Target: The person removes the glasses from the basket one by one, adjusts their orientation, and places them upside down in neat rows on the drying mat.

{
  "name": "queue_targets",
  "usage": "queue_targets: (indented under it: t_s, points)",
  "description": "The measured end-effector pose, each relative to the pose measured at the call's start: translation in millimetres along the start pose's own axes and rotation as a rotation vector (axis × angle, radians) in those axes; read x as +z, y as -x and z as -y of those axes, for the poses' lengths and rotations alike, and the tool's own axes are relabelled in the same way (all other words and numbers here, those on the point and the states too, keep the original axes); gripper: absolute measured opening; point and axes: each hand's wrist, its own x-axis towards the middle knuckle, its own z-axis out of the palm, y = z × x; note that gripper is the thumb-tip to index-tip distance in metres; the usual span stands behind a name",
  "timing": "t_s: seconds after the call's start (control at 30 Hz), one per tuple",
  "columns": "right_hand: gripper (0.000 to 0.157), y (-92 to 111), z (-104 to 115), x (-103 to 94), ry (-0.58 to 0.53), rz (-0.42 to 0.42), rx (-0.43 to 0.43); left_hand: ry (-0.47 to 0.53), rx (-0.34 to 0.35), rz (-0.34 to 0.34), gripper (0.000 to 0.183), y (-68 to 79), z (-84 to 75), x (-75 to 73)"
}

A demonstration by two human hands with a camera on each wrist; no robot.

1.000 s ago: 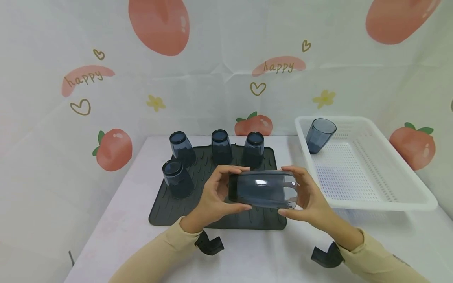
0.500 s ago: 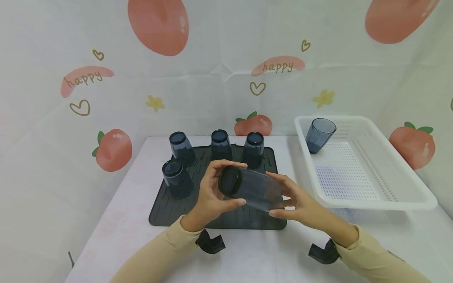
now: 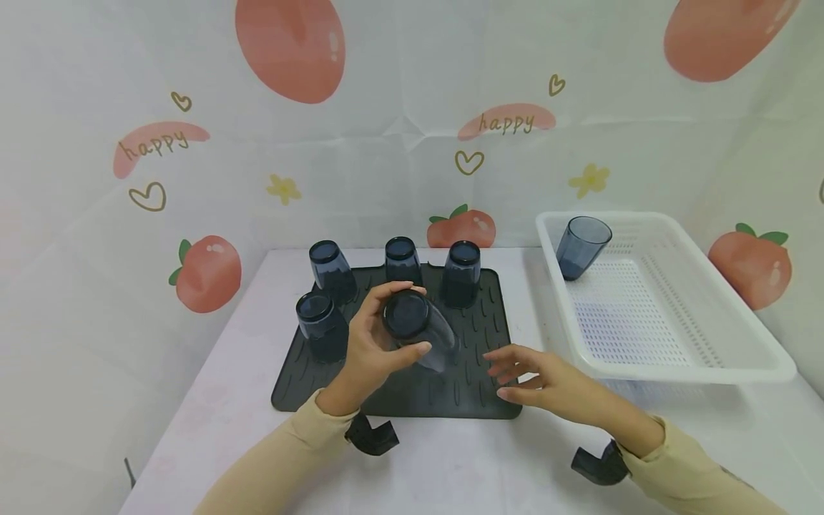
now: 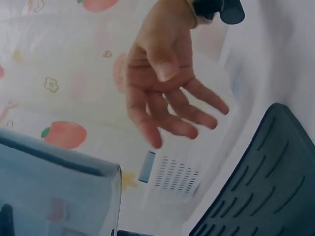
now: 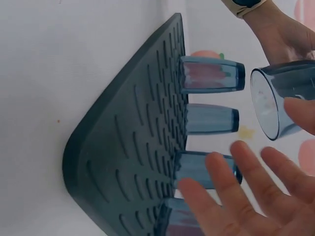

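Observation:
My left hand (image 3: 371, 340) grips a blue-tinted drinking glass (image 3: 407, 315) near its thick base, fingers and thumb wrapped around it. The glass is tipped mouth-down, base toward the head camera, above a dark ribbed drying mat (image 3: 470, 397). In the right wrist view the open mouth of this glass (image 5: 266, 105) hangs clear of the mat. My right hand (image 3: 547, 383) is apart from the glass, over the mat's right edge, its fingers spread and holding nothing. Several matching glasses stand upside down on the mat, among them a front-left glass (image 3: 322, 325) and a back-right glass (image 3: 461, 275).
A white perforated plastic basket (image 3: 695, 373) stands on the table to the right. One blue glass (image 3: 582, 247) leans in its back-left corner, mouth up. A white patterned cloth (image 3: 386, 179) hangs behind the table.
The held glass has turned from lying sideways between both hands to mouth-down in my left hand, shifting slightly left. My right hand has let go of it and drawn away.

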Motion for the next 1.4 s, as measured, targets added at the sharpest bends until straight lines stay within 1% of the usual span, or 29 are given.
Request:
queue_targets:
  t_s: [0.1,0.23,0.47,0.57,0.7,0.9,1.13,1.3,1.4]
  points:
    - [0.043,2,-3,0.9,-0.026,0.035,0.016,-0.026,-0.027,-0.025,0.064,1.7,1.1,-4.9]
    - [0.041,5,-3,0.1,-0.028,0.060,0.037,-0.068,-0.075,-0.070,0.065,2.1,0.8,-12.2]
    - [0.037,7,1,-0.8,-0.038,0.073,0.048,-0.125,-0.161,-0.124,0.070,-2.5,-0.7,-25.7]
    - [0.036,7,1,-0.6,-0.040,0.074,0.049,-0.153,-0.206,-0.143,0.071,-1.8,3.0,-32.5]
    - [0.036,7,0,-0.5,-0.042,0.079,0.056,-0.183,-0.247,-0.169,0.071,-1.0,8.3,-38.7]
    - [0.036,7,-2,-0.1,-0.039,0.083,0.057,-0.195,-0.293,-0.204,0.069,-0.2,11.8,-40.8]
    - [0.036,8,-2,0.8,-0.020,0.077,0.052,-0.220,-0.369,-0.223,0.070,6.4,23.5,-42.7]
    - [0.035,8,-2,1.2,-0.018,0.078,0.047,-0.244,-0.415,-0.222,0.069,13.3,30.7,-42.5]
    - [0.035,8,-3,1.4,-0.019,0.080,0.044,-0.255,-0.431,-0.209,0.068,17.1,34.6,-41.5]
